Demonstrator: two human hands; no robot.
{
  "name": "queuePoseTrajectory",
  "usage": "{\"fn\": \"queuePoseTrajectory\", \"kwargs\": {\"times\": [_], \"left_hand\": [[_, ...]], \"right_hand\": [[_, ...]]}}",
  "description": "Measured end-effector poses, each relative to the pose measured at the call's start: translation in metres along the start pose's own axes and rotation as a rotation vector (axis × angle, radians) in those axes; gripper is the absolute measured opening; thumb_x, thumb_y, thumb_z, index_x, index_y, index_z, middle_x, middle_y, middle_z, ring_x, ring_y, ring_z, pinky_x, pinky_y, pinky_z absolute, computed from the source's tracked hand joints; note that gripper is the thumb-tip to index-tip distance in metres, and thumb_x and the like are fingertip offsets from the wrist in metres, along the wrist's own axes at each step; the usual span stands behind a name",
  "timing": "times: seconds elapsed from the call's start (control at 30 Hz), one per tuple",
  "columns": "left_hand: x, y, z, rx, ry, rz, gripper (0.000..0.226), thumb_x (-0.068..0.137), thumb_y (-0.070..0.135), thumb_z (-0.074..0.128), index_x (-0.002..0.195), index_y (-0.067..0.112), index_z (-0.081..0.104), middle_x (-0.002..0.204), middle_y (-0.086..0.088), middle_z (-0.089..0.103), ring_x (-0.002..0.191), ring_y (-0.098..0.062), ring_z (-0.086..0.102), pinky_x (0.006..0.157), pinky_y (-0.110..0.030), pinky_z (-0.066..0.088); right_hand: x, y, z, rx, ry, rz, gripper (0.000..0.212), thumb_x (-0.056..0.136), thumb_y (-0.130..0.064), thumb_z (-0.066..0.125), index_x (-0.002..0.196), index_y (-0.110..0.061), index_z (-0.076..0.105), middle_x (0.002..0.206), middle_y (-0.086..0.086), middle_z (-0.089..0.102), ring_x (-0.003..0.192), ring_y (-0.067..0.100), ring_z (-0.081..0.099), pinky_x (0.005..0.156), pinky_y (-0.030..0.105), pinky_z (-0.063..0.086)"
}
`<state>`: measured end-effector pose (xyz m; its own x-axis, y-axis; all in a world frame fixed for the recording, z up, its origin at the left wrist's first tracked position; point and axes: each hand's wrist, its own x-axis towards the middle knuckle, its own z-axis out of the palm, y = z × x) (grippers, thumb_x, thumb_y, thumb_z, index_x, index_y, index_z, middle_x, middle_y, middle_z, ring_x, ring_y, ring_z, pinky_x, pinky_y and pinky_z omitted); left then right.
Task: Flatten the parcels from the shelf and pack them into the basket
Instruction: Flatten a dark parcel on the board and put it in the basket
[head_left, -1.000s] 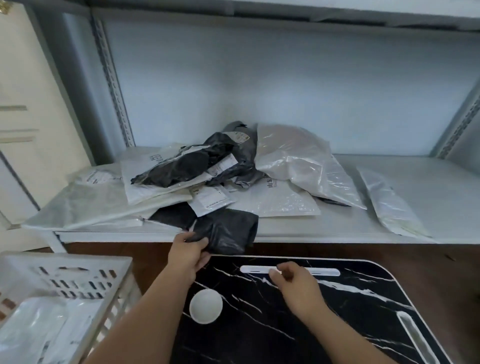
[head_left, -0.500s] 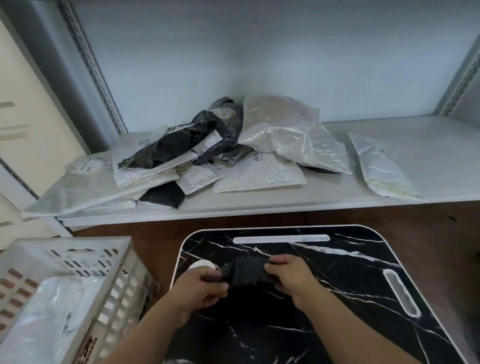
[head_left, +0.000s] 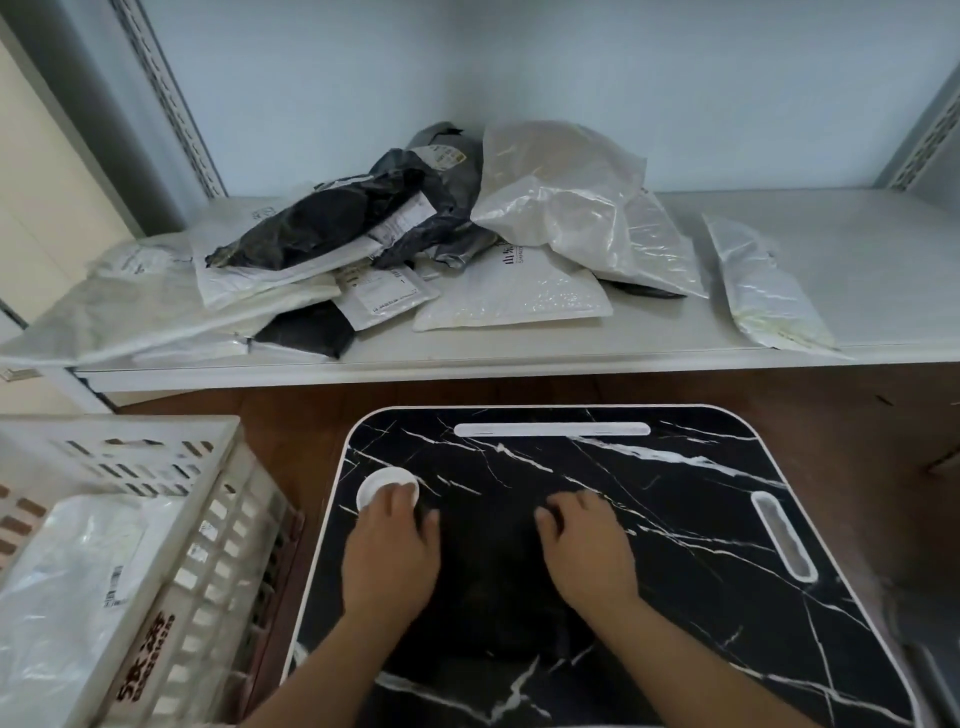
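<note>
The black parcel (head_left: 488, 566) is down on the marble-pattern worktop (head_left: 675, 519) now — a second ago it was still coming off the shelf edge, half a second ago bunched up between the hands. So the flattening is under way. It lies dark against the dark top, spread between the two hands, edges hard to trace. The left hand (head_left: 389, 551) presses on its left side, fingers fairly straight, gripping nothing; the right hand (head_left: 587, 545) rests on the right side, fingers bent, and whether that grip pinches the edge I cannot tell. The basket (head_left: 171, 519) waits left of the left hand, a clear bag already in it — the shelf (head_left: 857, 260) beyond both hands holds plenty more.
</note>
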<state>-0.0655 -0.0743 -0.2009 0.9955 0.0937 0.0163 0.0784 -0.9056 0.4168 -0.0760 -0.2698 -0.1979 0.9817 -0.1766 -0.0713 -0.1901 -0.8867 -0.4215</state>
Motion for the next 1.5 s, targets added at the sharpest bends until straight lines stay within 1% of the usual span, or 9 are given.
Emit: {"fn": "queuePoseTrajectory", "kwargs": {"times": [0.1,0.17,0.3,0.5,1.17,1.27,1.37,1.43,1.5], "left_hand": [[-0.005,0.002,0.03,0.074,-0.02,0.23,0.052,0.095,0.042,0.031,0.135,0.019,0.055,0.145,-0.009,0.048,0.133,-0.028,0.046,0.104,-0.043,0.043],[-0.006,-0.001,0.046,0.159,-0.046,0.3,0.051,0.095,0.04,0.031,0.136,0.019,0.054,0.146,-0.008,0.046,0.136,-0.027,0.042,0.112,-0.041,0.035],[-0.008,-0.011,0.065,0.214,-0.055,0.373,0.053,0.095,0.037,0.031,0.139,0.013,0.049,0.149,-0.01,0.042,0.139,-0.029,0.036,0.108,-0.042,0.023],[-0.008,-0.016,0.072,0.241,-0.093,0.37,0.056,0.097,0.037,0.027,0.146,0.013,0.037,0.155,-0.012,0.03,0.145,-0.03,0.024,0.111,-0.047,0.02],[-0.004,-0.019,0.08,0.209,-0.174,0.346,0.056,0.098,0.038,0.021,0.15,0.015,0.026,0.158,-0.01,0.024,0.146,-0.027,0.02,0.114,-0.046,0.014],[0.0,-0.017,0.07,0.192,-0.242,0.341,0.066,0.093,0.049,0.004,0.153,0.023,0.012,0.16,0.0,0.0,0.149,-0.022,0.001,0.12,-0.041,-0.003],[0.01,-0.015,0.052,0.048,-0.222,0.225,0.067,0.094,0.054,0.031,0.153,0.026,0.017,0.161,0.003,-0.001,0.148,-0.023,0.009,0.119,-0.037,0.011],[0.018,-0.01,0.034,-0.145,-0.177,-0.061,0.073,0.089,0.043,0.06,0.15,0.019,0.027,0.156,-0.007,0.022,0.138,-0.027,0.031,0.11,-0.039,0.031],[0.029,-0.004,0.02,-0.488,-0.265,-0.419,0.072,0.085,0.031,0.071,0.145,0.013,0.037,0.145,-0.011,0.04,0.127,-0.029,0.045,0.105,-0.039,0.04]], "right_hand": [[-0.003,-0.019,0.023,-0.06,-0.113,-0.17,0.088,0.086,-0.069,-0.009,0.15,-0.023,0.031,0.16,-0.001,0.02,0.149,0.015,0.008,0.118,0.031,0.009],[-0.005,-0.021,0.044,-0.136,-0.13,-0.22,0.102,0.077,-0.065,-0.03,0.153,-0.021,0.022,0.162,-0.003,0.005,0.148,0.016,-0.011,0.117,0.03,-0.006],[-0.012,-0.007,0.071,-0.264,-0.056,-0.243,0.06,0.102,-0.045,0.009,0.141,-0.018,0.047,0.153,0.003,0.037,0.144,0.023,0.022,0.109,0.046,0.018],[-0.011,-0.002,0.084,-0.356,0.019,-0.309,0.056,0.099,-0.044,0.026,0.146,-0.015,0.038,0.157,0.006,0.03,0.146,0.025,0.018,0.11,0.051,0.017],[-0.007,-0.001,0.086,-0.278,-0.091,-0.289,0.059,0.098,-0.047,0.019,0.15,-0.02,0.029,0.16,0.002,0.02,0.148,0.019,0.006,0.116,0.046,0.006],[0.002,-0.005,0.066,-0.116,-0.172,-0.253,0.073,0.089,-0.059,0.007,0.151,-0.027,0.029,0.16,-0.008,0.019,0.147,0.012,0.006,0.12,0.041,0.007],[0.016,-0.004,0.04,0.044,-0.059,-0.087,0.061,0.092,-0.055,0.044,0.142,-0.021,0.045,0.148,0.0,0.036,0.136,0.021,0.027,0.112,0.04,0.029],[0.026,-0.003,0.027,0.187,-0.093,0.187,0.062,0.088,-0.04,0.066,0.14,-0.013,0.046,0.139,0.01,0.043,0.13,0.027,0.036,0.109,0.036,0.032],[0.034,-0.005,0.018,0.557,-0.202,0.477,0.051,0.083,-0.027,0.075,0.125,-0.006,0.057,0.118,0.011,0.06,0.108,0.027,0.057,0.096,0.034,0.047]]}}
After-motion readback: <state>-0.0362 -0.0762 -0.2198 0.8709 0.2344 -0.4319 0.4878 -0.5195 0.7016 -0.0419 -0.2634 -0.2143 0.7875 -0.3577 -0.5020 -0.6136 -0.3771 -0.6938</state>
